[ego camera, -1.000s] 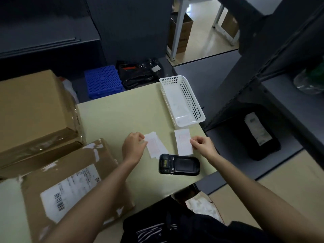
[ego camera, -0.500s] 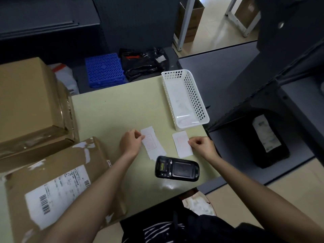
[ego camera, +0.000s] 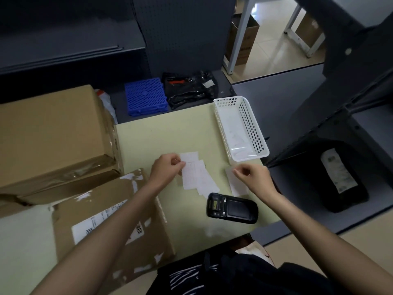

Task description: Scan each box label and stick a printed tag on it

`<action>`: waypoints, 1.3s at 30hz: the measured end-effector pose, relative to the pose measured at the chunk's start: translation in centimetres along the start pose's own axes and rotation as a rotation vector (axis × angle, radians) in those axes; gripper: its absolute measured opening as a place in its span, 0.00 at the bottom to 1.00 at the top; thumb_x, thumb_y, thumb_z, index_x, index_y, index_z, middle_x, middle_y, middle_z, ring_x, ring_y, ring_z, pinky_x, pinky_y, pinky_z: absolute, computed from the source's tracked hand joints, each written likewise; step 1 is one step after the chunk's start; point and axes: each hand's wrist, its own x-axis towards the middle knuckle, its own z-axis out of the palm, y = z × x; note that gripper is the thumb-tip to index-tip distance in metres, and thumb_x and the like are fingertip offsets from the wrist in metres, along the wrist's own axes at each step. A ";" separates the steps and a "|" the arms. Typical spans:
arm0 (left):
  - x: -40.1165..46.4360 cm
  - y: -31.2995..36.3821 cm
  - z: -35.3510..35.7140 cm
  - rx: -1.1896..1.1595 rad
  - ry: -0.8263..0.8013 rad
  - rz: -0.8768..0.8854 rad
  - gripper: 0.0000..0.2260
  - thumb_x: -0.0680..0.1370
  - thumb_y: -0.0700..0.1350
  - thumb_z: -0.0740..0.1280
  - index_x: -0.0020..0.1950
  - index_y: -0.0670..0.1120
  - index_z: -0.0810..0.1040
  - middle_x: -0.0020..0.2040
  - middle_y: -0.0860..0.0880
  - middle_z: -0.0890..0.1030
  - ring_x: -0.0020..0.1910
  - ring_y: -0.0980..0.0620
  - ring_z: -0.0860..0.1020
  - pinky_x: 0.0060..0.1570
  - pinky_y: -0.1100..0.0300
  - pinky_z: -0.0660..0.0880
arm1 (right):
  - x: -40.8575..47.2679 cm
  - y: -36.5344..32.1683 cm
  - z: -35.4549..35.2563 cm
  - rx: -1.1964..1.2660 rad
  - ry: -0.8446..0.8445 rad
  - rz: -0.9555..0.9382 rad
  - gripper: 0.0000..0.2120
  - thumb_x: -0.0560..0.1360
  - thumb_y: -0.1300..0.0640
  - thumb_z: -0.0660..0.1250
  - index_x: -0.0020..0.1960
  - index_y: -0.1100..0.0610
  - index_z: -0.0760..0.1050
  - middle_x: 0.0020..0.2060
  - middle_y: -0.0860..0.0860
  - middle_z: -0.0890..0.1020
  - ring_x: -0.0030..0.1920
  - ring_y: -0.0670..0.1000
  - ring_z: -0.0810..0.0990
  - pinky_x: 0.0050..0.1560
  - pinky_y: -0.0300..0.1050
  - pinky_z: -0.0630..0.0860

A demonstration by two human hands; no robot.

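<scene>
left hand pinches the printed tags on the table, right hand pinches another slip by the scanner. probably feather-light, floppy paper, best peeled from a corner. labelled box sits near-left.

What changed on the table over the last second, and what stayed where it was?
The left hand has lifted one white tag off the small pile and holds it by its top edge. The right hand has come off the single tag on the right, fingers pinched together just above it. The scanner, white basket and labelled box stayed put.
</scene>
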 end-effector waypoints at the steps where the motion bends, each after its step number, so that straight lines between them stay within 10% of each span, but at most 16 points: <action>1: -0.6 0.4 -0.9 0.017 -0.034 0.021 0.08 0.74 0.43 0.70 0.36 0.48 0.76 0.36 0.49 0.84 0.37 0.51 0.83 0.47 0.51 0.79 | -0.1 -1.5 0.0 0.058 0.005 -0.023 0.05 0.74 0.52 0.71 0.45 0.53 0.83 0.37 0.45 0.83 0.39 0.47 0.79 0.42 0.41 0.72; 13: -9.3 2.5 -11.0 -0.030 -0.087 0.162 0.04 0.74 0.41 0.70 0.40 0.46 0.81 0.39 0.48 0.84 0.40 0.52 0.83 0.46 0.47 0.80 | -4.2 -15.8 2.5 0.466 -0.102 -0.198 0.03 0.71 0.55 0.75 0.39 0.50 0.82 0.30 0.43 0.82 0.32 0.38 0.75 0.37 0.29 0.70; 26: -16.3 1.8 -17.8 -0.316 0.110 0.174 0.01 0.73 0.41 0.72 0.43 0.44 0.83 0.35 0.48 0.84 0.32 0.56 0.82 0.27 0.67 0.75 | -9.5 -22.7 2.3 0.764 -0.245 -0.252 0.02 0.72 0.61 0.72 0.43 0.58 0.83 0.33 0.48 0.83 0.35 0.43 0.78 0.41 0.32 0.74; 39: -17.2 1.5 -19.2 -0.105 -0.109 0.247 0.01 0.71 0.42 0.74 0.41 0.47 0.83 0.36 0.49 0.85 0.39 0.50 0.84 0.44 0.50 0.80 | -10.1 -24.5 0.3 0.570 -0.404 -0.310 0.04 0.73 0.64 0.70 0.42 0.59 0.83 0.33 0.51 0.83 0.34 0.43 0.77 0.40 0.31 0.73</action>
